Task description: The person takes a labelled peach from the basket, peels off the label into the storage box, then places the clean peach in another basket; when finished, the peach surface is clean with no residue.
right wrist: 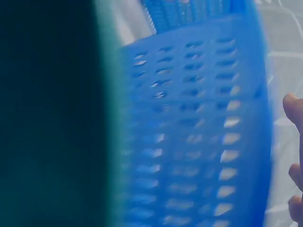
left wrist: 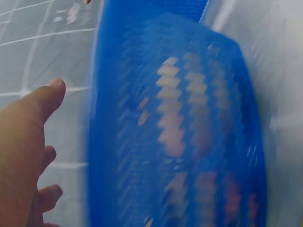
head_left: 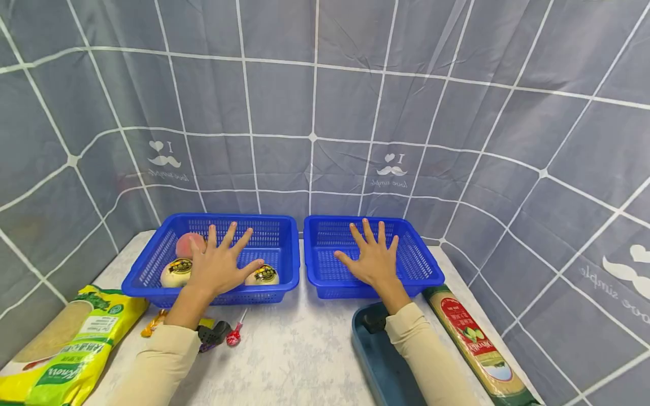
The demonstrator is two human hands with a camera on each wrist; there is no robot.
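Cream sleeves fill the bottom of the head view, and from them the left hand (head_left: 219, 265) and the right hand (head_left: 374, 257) reach up the frame, each with fingers straight and fanned wide, palm down, holding nothing. Left of centre sits the left blue basket (head_left: 152, 262) on the pale table (head_left: 289, 349); the left hand hovers over it, and whether it touches anything inside cannot be told. Inside lie a pink peach (head_left: 187, 243) at the upper left and two round cream buns with dark and gold labels (head_left: 176, 272), one at each side of the hand. Just beside it, right of centre, stands the right blue basket (head_left: 431, 265), with the right hand spread over its mesh floor. Only the head view shows the rest: a yellow-green packet (head_left: 71, 338) at lower left, a red lollipop (head_left: 234, 336) and an orange-wrapped sweet (head_left: 152, 325) by the left wrist, a dark blue tray (head_left: 376, 361) under the right forearm, and a long noodle packet (head_left: 477, 344) at lower right. Both wrist views are blurred close-ups: the left one shows the left basket's perforated wall (left wrist: 189, 132) with pale and pinkish shapes through the holes, the thumb and fingertips at the left edge; the right one shows the right basket's slotted side (right wrist: 199, 127), a dark teal mass across the left half, and fingertips at the right edge.
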